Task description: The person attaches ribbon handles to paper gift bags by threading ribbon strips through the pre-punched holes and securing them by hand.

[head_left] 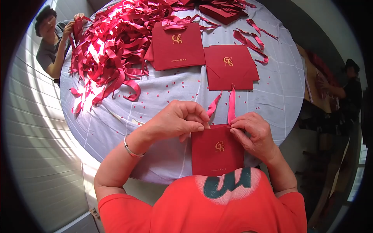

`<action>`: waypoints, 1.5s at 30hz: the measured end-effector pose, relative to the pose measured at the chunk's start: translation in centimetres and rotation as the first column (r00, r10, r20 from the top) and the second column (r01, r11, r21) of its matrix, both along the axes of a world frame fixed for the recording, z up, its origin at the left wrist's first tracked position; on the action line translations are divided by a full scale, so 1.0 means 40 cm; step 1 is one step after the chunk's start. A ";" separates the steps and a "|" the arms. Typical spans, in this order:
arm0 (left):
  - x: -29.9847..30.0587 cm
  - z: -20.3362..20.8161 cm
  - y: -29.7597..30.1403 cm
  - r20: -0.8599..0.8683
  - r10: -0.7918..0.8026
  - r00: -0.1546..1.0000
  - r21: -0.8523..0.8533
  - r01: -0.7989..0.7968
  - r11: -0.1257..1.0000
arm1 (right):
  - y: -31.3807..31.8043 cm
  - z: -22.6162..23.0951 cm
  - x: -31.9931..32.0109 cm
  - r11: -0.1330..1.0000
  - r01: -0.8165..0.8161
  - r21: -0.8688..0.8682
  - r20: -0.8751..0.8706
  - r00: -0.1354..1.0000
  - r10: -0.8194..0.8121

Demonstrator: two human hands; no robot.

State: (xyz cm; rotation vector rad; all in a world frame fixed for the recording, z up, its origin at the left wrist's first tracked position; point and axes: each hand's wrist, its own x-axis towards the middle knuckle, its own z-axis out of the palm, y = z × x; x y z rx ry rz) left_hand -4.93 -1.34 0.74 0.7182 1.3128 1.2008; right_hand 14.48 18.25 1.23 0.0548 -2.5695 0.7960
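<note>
While the left hand [179, 118] pinches a ribbon [213, 106] (red), the right hand [253, 133] grips the bag [216, 150].

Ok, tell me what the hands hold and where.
Both hands, left hand and right hand, pinch the top edge of a red paper bag, by its ribbon ends.

The flat dark-red paper gift bag [217, 149] looks matt and smooth, with a shiny gold foil emblem at its middle. The pink-red satin ribbon [231, 105] rising from the bag's top edge is glossy cloth. Beyond the bag, the round bench wears a pale grey cotton-like cloth [171, 93] with small red dots, matt and softly creased. On it, farther from the bag, lies a heap of glossy red satin ribbons [112, 46] that catch the light, and two more matt red paper bags [229, 68]. A thin polished metal bangle [130, 149] sits left of the bag.
</note>
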 end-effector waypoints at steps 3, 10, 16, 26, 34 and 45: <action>-0.003 -0.008 -0.017 0.089 0.006 0.996 0.046 -0.010 0.999 | -0.004 -0.003 -0.002 1.000 -0.008 -0.011 -0.002 1.000 0.008; 0.013 -0.016 -0.023 -0.331 -0.156 0.930 0.020 0.172 0.985 | -0.024 0.018 -0.006 0.999 0.045 -0.016 0.008 0.999 -0.044; 0.014 -0.013 -0.019 -0.266 -0.123 0.956 -0.047 0.115 0.992 | -0.073 0.045 -0.026 0.993 -0.092 0.070 -0.104 0.990 0.099; 0.047 -0.025 -0.013 -0.289 0.032 0.957 -0.042 -0.046 0.998 | -0.102 0.003 -0.061 0.982 -0.127 0.137 -0.058 0.989 0.136; 0.047 -0.022 -0.015 -0.325 0.025 0.946 -0.047 -0.042 0.998 | -0.118 -0.006 -0.070 0.973 -0.103 0.206 -0.016 0.994 0.109; 0.058 -0.039 -0.015 -0.219 0.069 0.973 -0.077 -0.087 0.993 | -0.182 0.029 -0.080 0.856 -0.128 0.501 0.151 0.987 0.059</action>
